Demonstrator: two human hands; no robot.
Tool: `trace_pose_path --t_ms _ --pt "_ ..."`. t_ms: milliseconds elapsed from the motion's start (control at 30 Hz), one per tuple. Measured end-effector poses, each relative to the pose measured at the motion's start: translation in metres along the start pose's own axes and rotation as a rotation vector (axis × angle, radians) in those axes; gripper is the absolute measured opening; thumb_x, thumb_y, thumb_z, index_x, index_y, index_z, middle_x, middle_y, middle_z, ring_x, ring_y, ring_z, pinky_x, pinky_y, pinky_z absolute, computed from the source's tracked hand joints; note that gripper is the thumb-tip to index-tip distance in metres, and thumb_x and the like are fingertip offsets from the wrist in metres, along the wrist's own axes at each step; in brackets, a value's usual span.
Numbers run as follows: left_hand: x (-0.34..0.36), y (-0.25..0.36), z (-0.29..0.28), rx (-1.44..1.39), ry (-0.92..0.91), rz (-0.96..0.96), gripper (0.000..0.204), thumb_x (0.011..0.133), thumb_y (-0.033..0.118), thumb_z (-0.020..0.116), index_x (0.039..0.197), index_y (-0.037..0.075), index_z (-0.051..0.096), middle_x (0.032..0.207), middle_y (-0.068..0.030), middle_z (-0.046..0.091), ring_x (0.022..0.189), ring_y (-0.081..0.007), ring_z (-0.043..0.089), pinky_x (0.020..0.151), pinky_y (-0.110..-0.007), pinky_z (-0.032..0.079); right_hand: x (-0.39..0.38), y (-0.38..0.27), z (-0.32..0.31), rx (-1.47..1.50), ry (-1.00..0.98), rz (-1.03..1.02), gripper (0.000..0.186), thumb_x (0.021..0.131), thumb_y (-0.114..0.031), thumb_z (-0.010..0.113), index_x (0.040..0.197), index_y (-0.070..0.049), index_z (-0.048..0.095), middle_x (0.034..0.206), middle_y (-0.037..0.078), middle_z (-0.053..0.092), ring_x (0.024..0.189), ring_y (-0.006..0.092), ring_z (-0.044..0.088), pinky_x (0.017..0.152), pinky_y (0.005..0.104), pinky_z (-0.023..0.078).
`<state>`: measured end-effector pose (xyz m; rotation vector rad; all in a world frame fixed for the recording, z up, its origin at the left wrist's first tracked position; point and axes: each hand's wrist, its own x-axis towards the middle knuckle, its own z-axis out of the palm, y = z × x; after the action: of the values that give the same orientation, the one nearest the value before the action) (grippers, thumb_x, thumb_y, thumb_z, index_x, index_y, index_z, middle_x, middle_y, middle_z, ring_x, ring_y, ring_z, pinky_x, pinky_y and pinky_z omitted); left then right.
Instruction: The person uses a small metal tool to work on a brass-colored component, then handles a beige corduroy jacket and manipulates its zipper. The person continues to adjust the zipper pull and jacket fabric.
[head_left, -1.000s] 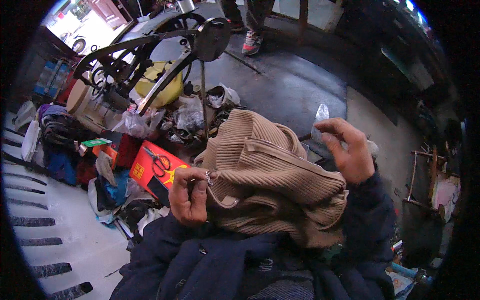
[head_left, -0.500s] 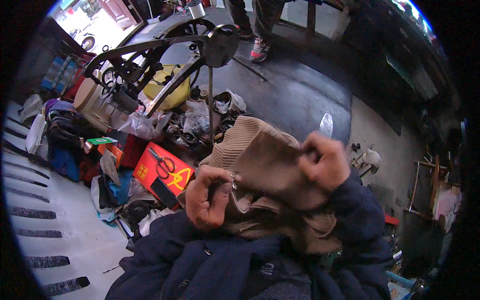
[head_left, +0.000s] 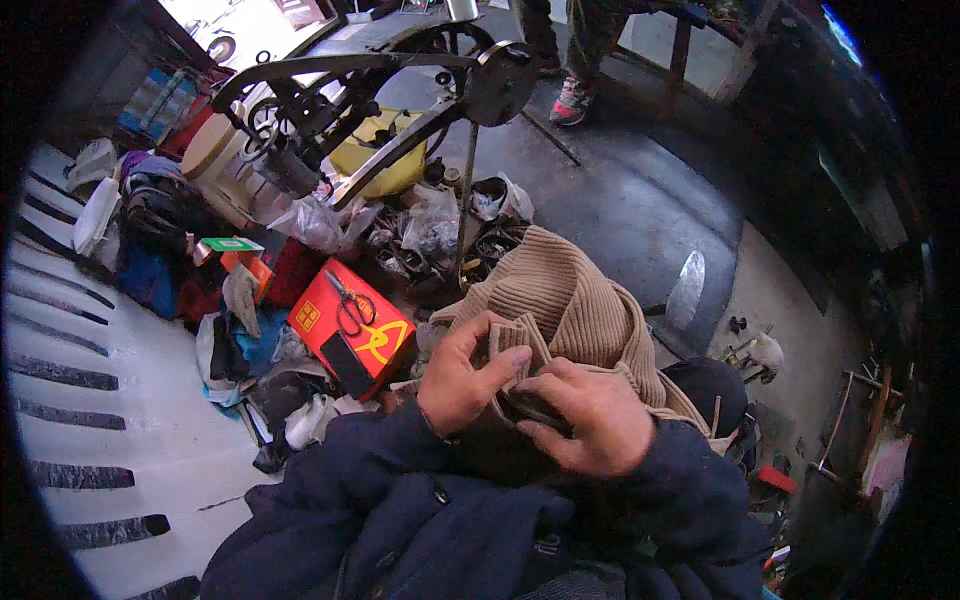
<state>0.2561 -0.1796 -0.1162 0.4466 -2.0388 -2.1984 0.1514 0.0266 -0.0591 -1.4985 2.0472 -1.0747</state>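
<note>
A tan ribbed knit garment (head_left: 570,285) lies bunched over my lap. My left hand (head_left: 462,378) pinches a folded, ribbed edge of it between thumb and fingers. Close beside it, my right hand (head_left: 598,418) has its fingers curled on the same cloth, at the fold's lower right. The fingers partly hide the fold, and no zipper shows there. To the left of my hands is a red and yellow box (head_left: 400,352), with dark-handled scissors (head_left: 343,290) and a flat black rectangular object (head_left: 347,364) on top.
A dark metal hand-cranked machine (head_left: 503,84) stands ahead, with a yellow container (head_left: 380,165) behind its frame. Plastic bags (head_left: 432,220) and piled cloth (head_left: 160,215) crowd the left. A white slotted surface (head_left: 190,420) lies at far left. Another person's shoe (head_left: 572,100) shows beyond.
My right hand has come down and left, close to my left hand. The flap that was stretched between them is now a gathered fold; the metal zipper pull is out of sight.
</note>
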Motion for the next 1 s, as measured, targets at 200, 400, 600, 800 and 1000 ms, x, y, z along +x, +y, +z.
trace_pose_path --t_ms 200,400,600,800,1000 --pt "0.001 0.01 0.0 -0.156 -0.172 -0.004 0.022 0.108 0.014 0.081 0.125 0.001 0.074 0.113 -0.0016 0.079 0.106 -0.0085 0.07 0.096 -0.03 0.057 0.029 0.004 -0.065 -0.022 0.128 -0.071 0.048 0.095 -0.01 0.087 0.14 0.0 0.072 0.133 0.022 0.076 0.122 0.0402 0.077 0.104 0.0444 0.06" --pt "-0.005 0.026 -0.003 0.11 -0.245 -0.009 0.027 0.111 0.013 0.073 0.132 -0.003 0.074 0.117 -0.0073 0.08 0.11 -0.0103 0.069 0.099 -0.032 0.058 0.036 0.033 -0.029 0.364 -0.028 0.037 0.042 0.097 -0.008 0.086 0.136 0.001 0.074 0.124 0.02 0.08 0.118 0.0309 0.078 0.104 0.0415 0.06" --pt "-0.013 0.02 -0.016 -0.256 -0.25 -0.261 0.034 0.121 0.018 0.053 0.138 -0.004 0.073 0.124 -0.0071 0.078 0.115 -0.0124 0.069 0.103 -0.03 0.056 0.02 0.046 -0.008 0.432 0.112 0.071 0.025 0.096 -0.005 0.086 0.118 0.001 0.079 0.11 0.019 0.08 0.107 0.0328 0.08 0.096 0.0404 0.062" --pt "-0.01 0.016 -0.008 -0.059 -0.202 -0.096 0.028 0.117 0.016 0.064 0.136 -0.002 0.072 0.121 -0.0057 0.079 0.112 -0.0107 0.07 0.101 -0.03 0.057 0.014 0.048 -0.006 0.378 0.191 0.077 0.022 0.094 -0.002 0.085 0.115 0.0 0.079 0.108 0.019 0.079 0.103 0.035 0.079 0.093 0.0418 0.061" --pt "-0.009 0.02 0.006 0.052 -0.094 -0.024 0.015 0.106 0.008 0.08 0.117 0.001 0.073 0.114 -0.0034 0.079 0.106 -0.0088 0.07 0.096 -0.029 0.057 0.012 0.047 -0.004 0.53 0.166 0.189 0.024 0.098 -0.014 0.085 0.115 0.002 0.078 0.107 0.019 0.079 0.1 0.0329 0.079 0.091 0.041 0.061"
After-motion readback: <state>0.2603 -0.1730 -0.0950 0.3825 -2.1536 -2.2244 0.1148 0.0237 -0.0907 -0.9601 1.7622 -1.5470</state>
